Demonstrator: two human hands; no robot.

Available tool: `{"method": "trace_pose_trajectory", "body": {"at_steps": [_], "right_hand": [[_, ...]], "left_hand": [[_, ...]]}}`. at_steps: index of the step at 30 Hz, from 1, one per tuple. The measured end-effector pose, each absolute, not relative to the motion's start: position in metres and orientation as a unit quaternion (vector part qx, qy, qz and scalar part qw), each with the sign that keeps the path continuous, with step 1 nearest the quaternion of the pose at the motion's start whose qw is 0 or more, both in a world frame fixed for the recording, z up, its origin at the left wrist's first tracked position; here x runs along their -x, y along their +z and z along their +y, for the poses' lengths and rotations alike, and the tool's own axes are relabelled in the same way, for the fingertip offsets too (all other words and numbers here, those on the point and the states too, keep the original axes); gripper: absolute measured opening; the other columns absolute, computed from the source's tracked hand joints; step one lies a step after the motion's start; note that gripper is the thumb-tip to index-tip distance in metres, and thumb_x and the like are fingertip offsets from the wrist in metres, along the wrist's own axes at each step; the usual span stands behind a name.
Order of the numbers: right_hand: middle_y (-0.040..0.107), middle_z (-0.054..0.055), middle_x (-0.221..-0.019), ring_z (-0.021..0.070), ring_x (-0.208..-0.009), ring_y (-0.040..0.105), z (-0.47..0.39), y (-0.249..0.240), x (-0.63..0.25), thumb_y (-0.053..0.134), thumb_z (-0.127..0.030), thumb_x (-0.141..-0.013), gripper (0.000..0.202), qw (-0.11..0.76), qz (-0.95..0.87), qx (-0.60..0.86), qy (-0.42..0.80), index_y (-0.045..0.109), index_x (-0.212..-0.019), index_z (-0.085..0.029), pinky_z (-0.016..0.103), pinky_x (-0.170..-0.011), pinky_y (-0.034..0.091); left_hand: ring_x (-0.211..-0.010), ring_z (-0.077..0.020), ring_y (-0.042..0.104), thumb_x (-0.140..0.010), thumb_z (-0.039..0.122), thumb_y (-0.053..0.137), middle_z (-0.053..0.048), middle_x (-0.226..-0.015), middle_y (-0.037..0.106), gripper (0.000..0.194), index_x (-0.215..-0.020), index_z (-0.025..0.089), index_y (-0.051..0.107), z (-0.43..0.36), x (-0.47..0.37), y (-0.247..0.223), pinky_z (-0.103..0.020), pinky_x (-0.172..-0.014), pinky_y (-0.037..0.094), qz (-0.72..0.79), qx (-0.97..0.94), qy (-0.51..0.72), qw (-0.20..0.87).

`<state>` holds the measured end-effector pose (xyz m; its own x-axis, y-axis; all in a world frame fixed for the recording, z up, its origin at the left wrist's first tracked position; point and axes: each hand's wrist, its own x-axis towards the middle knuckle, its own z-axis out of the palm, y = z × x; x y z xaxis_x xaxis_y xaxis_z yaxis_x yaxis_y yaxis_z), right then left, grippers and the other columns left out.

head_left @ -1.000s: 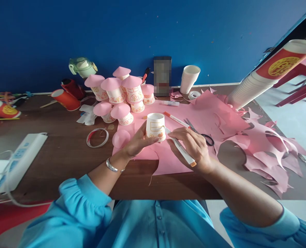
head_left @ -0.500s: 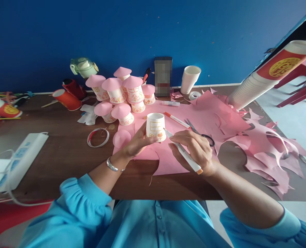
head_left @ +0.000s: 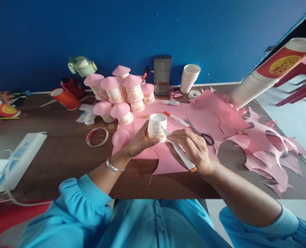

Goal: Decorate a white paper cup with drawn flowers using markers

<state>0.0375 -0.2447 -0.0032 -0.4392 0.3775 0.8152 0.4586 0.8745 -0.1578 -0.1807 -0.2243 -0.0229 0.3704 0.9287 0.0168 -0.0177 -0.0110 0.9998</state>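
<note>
My left hand (head_left: 139,142) holds a white paper cup (head_left: 156,125) upside or upright, I cannot tell which; its side bears a yellow-brown rectangle and orange flowers. A white marker (head_left: 182,155) with an orange end is gripped in my right hand (head_left: 191,148), its tip at the drawn rectangle. Behind my left hand, several decorated cups with pink cone tops (head_left: 112,84) stand grouped. A flat pink cone (head_left: 121,138) lies beside my left wrist. Pink paper (head_left: 170,168) spreads under both hands.
Scissors (head_left: 207,138) and an orange-capped marker (head_left: 177,119) lie beyond my right hand. Pink scraps (head_left: 266,151) cover the right side. Cup stacks (head_left: 190,78) stand farther back. A tape ring (head_left: 97,137) and a power strip (head_left: 19,158) lie left.
The cup has turned and shifted slightly right in my left hand. The marker tip has moved from the cup's right edge onto the drawn rectangle.
</note>
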Motion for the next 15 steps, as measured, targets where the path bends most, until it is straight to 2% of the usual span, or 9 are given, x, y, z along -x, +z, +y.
{"method": "trace_pose_trajectory", "body": {"at_steps": [3, 15], "right_hand": [[0.072, 0.010, -0.094, 0.0198, -0.084, 0.071, -0.2441, -0.0037, -0.0382, 0.067, -0.007, -0.093, 0.027, 0.468, -0.849, 0.243, -0.040, 0.060, -0.119, -0.013, 0.034, -0.072, 0.061], [0.073, 0.007, -0.093, 0.0185, -0.083, 0.071, -0.2442, -0.0043, -0.0369, 0.066, -0.010, -0.095, 0.023, 0.461, -0.848, 0.257, -0.041, 0.060, -0.117, -0.016, 0.032, -0.071, 0.060]], "left_hand": [[-0.102, -0.0243, 0.058, -0.080, 0.046, 0.083, -0.004, -0.106, 0.063, 0.048, -0.115, 0.023, 0.059, -0.2234, 0.1801, -0.0231, -0.039, -0.090, 0.048, 0.387, -0.589, 0.401, 0.585], [-0.104, -0.0226, 0.057, -0.082, 0.046, 0.081, -0.005, -0.111, 0.063, 0.051, -0.119, 0.022, 0.056, -0.2230, 0.1813, -0.0258, -0.038, -0.092, 0.048, 0.385, -0.588, 0.392, 0.593]]}}
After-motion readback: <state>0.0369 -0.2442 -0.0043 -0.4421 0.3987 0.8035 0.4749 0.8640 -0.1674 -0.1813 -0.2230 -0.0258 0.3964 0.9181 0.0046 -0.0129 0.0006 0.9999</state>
